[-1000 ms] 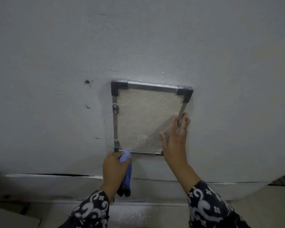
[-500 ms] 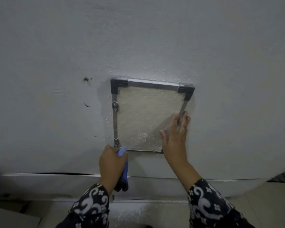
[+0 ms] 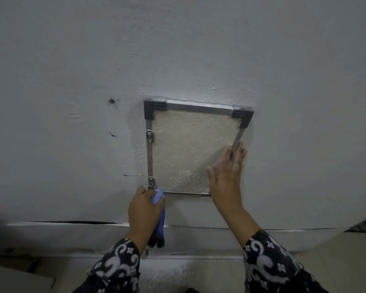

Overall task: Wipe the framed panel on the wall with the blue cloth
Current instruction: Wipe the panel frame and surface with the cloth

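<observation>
A framed panel hangs on the grey wall, with a metal frame, black top corners and a pale rough-textured face. My left hand grips the bunched blue cloth and presses it against the frame's lower left corner; the rest of the cloth hangs down below my palm. My right hand lies flat on the panel's lower right part, fingers spread upward over the right frame edge, thumb on the textured face.
Two metal hinge brackets sit on the frame's left side. A small dark hole and scratches mark the wall to the left. A ledge with a crack runs below the panel. White specks dust the floor.
My left hand with the cloth has moved slightly left along the bottom edge to the lower left corner. My right hand stays in place on the panel.
</observation>
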